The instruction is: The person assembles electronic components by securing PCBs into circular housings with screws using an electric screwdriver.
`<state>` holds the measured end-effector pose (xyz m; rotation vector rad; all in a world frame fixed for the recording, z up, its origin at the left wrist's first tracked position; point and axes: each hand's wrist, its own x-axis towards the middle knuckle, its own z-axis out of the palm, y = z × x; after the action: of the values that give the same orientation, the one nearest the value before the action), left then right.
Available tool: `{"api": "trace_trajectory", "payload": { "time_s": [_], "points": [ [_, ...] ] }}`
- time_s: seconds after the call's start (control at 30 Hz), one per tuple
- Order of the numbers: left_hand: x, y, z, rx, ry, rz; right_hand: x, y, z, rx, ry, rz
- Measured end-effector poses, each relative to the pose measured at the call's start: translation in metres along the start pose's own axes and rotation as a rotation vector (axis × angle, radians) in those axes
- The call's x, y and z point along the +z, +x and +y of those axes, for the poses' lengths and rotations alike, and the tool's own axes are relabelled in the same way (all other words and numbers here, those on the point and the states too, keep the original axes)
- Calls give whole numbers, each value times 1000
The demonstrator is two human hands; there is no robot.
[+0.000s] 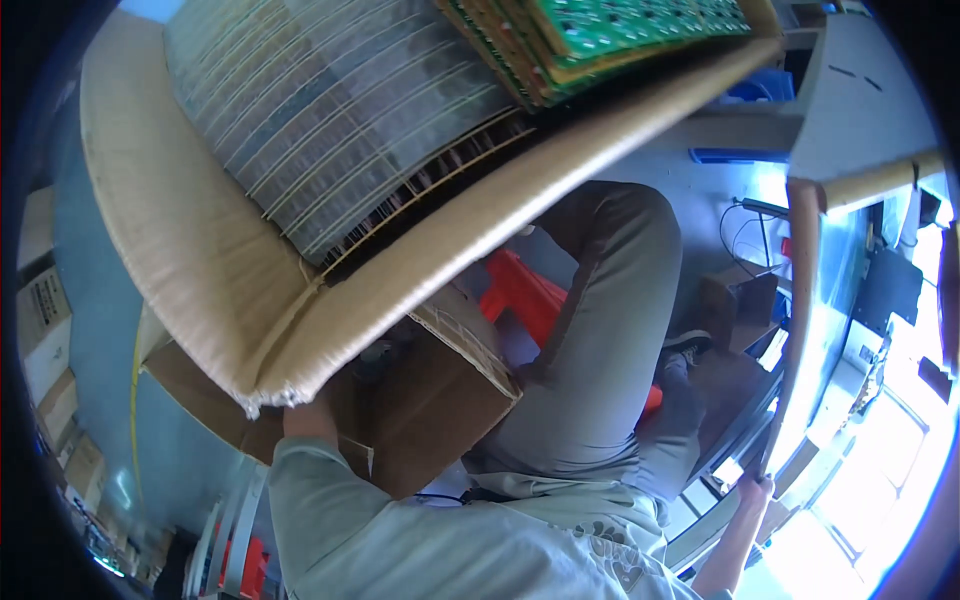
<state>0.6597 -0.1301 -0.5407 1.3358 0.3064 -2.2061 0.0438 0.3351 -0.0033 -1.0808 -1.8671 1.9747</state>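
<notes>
Cartons (45, 305) stacked far left — yellow floor line (136, 400) near them. Red plastic piece (535, 290) mid-view, blue bin (768, 85) upper right — window (890, 440) glaring.

At 11 o'clock, a matt cardboard box (180, 190), rough-cornered; at 1, glossy circuit boards (640, 25); at 3, matt cloth trousers (625, 270).

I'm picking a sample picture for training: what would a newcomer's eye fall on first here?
Probably the large tan cardboard box looming across the upper left and centre, packed with thin greyish sheets. Next, the bright green circuit boards at its upper right. Below the box, a vivid red object shows beside the person's grey-trousered bent leg.
</notes>
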Motion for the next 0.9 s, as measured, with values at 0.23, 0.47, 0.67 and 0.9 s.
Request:
{"api": "trace_trajectory", "payload": {
  "time_s": [0.23, 0.47, 0.67, 0.9],
  "points": [
    [31, -122, -27, 360, 594, 181, -11, 29, 19, 125, -3, 27],
    [168, -288, -59, 518, 282, -189, -20, 63, -8, 163, 208, -28],
    [321, -405, -119, 633, 342, -732, -13, 12, 19, 102, 281, -268],
    [558, -381, -184, 315, 346, -1084, -15, -7, 11, 273, 576, -448]
  ]
}}
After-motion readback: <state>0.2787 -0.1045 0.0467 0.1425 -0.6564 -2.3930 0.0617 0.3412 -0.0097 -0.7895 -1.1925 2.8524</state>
